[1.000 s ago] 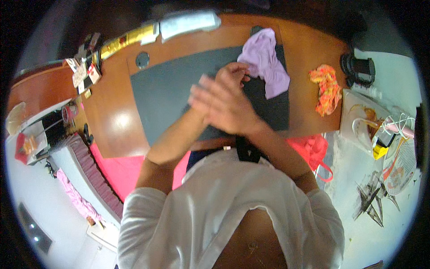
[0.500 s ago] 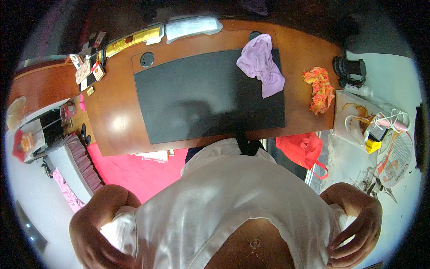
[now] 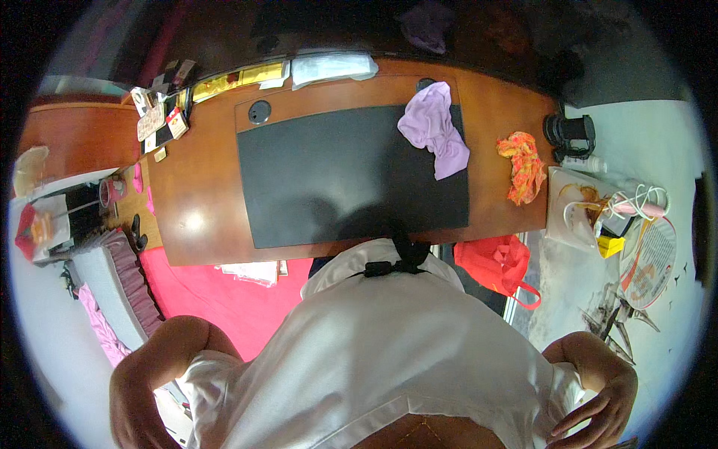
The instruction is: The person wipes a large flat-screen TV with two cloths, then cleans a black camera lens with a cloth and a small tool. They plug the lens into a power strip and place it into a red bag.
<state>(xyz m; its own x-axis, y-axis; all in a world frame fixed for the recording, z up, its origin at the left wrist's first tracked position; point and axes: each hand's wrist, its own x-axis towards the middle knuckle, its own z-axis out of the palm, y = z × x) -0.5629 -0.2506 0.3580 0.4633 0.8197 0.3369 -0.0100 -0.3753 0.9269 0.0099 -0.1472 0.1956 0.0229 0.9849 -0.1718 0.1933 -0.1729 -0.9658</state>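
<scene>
My right hand (image 3: 598, 415) rests at my hip by the hem of my white shirt (image 3: 389, 352), fingers apart and holding nothing. My left arm (image 3: 149, 374) hangs bent at my left side; its hand is cut off at the lower rim. Both are far back from the wooden desk (image 3: 202, 209). A dark mat (image 3: 336, 179) lies on the desk. A crumpled lilac cloth (image 3: 432, 133) lies on the mat's far right corner. An orange patterned cloth (image 3: 523, 165) lies on the wood right of the mat.
A red bag (image 3: 499, 262) sits under the desk's right end, with pink bedding (image 3: 217, 295) under its left. A white folded cloth (image 3: 329, 67) and small cards (image 3: 161, 120) lie along the back edge. A black container (image 3: 568, 131) and a cluttered tray (image 3: 580, 217) stand to the right.
My hands were clasped together above the mat a second ago. They came apart and dropped back to my sides at hip level. The cloths have not moved.
</scene>
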